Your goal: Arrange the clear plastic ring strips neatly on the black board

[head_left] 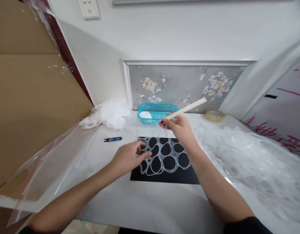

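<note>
A black sheet lies on the white table, covered with rows of white looped strands forming rounded outlines. My left hand hovers at the sheet's left side, thumb and index finger apart, with nothing visible between them. My right hand is shut on a long white stick above the sheet's far edge. The stick tilts up to the right, and a small dark tip shows at its lower end near my fingertips. Thin whitish strands hang near that tip. My right forearm covers the sheet's right part.
A turquoise basket holding something white stands at the back, near the floral panel. Blue-handled thread snips and a white fluffy heap lie left. A tape roll and a translucent netted pile sit right. Cardboard stands left.
</note>
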The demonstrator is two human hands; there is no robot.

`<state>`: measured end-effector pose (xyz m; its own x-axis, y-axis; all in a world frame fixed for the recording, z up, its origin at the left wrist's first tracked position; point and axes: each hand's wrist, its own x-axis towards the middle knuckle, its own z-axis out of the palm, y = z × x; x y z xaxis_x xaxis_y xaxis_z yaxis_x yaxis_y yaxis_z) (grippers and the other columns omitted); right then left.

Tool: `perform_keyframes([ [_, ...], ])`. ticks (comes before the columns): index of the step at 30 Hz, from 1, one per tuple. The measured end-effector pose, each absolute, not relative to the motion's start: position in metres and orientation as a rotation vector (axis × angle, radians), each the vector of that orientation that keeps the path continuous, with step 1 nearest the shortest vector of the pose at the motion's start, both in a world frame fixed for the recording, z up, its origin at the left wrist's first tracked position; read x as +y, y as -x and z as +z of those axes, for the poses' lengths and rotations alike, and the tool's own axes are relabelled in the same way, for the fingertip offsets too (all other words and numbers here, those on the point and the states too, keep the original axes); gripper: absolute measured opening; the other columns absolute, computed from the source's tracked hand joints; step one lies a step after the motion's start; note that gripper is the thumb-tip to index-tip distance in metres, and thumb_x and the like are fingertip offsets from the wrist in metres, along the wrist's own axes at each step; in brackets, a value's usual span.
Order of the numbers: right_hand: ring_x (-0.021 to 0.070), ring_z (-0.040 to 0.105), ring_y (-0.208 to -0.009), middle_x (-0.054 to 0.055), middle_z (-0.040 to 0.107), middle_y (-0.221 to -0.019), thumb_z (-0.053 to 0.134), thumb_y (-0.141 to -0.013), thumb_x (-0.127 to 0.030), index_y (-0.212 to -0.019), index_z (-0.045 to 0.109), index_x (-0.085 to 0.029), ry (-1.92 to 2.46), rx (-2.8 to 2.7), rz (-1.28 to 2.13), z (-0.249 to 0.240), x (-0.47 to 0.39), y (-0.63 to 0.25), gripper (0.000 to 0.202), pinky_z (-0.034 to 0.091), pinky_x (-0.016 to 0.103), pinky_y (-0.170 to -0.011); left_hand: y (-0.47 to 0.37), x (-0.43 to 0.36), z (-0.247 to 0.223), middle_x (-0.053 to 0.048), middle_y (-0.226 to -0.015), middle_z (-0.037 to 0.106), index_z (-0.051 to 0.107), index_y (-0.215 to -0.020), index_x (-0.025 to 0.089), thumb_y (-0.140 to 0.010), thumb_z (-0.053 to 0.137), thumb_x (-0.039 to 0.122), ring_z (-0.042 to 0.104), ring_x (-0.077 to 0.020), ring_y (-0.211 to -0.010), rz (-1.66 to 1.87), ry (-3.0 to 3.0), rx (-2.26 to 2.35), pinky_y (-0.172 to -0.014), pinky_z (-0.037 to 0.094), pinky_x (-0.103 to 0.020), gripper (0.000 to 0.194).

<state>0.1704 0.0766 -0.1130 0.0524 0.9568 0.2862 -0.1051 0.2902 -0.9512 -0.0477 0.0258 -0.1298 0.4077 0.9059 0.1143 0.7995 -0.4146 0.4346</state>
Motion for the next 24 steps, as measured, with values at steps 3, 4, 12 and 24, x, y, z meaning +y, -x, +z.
perform_keyframes([
  [3,0.0146,0.067,-0.075,0.003,0.071,-0.077,0.075,-0.072,-0.034,-0.073,0.067,-0.018,0.711,-1.08,1.335,-0.095,0.049,-0.162,0.017,0.055,0.03,-0.078,0.037,0.032,-0.09,-0.007,-0.116,0.061,0.049,-0.127,0.023,-0.086,0.059,0.045,0.06,-0.0206,-0.095,1.026,-2.185,1.313,-0.079,0.049,-0.034,0.047],
  [4,0.0141,0.068,-0.077,0.003,0.071,-0.078,0.075,-0.073,-0.033,-0.074,0.068,-0.018,0.653,-1.038,1.395,-0.089,0.041,-0.161,0.016,0.056,0.028,-0.079,0.033,0.033,-0.078,-0.007,-0.125,0.056,0.045,-0.13,0.025,-0.085,0.062,0.042,0.058,-0.0208,-0.105,1.122,-2.129,1.209,-0.084,0.05,-0.033,0.051],
  [12,0.0082,0.071,-0.074,0.001,0.073,-0.078,0.078,-0.073,-0.022,-0.075,0.069,-0.016,0.378,-0.773,1.744,-0.065,0.008,-0.173,0.011,0.057,0.012,-0.071,0.011,0.025,-0.034,-0.003,-0.081,0.07,0.07,-0.096,0.017,-0.084,0.068,0.026,0.067,-0.0127,-0.077,0.965,-1.809,0.725,-0.074,0.054,-0.023,0.015],
  [24,0.0085,0.071,-0.08,-0.002,0.074,-0.086,0.067,-0.085,-0.025,-0.082,0.072,-0.019,0.273,-0.823,1.77,-0.051,-0.02,-0.174,0.008,0.056,0.01,-0.068,0.023,0.03,-0.039,0.001,-0.075,0.071,0.066,-0.099,0.019,-0.083,0.07,0.02,0.068,-0.0103,-0.069,1.097,-1.71,0.688,-0.067,0.056,-0.018,0.016],
])
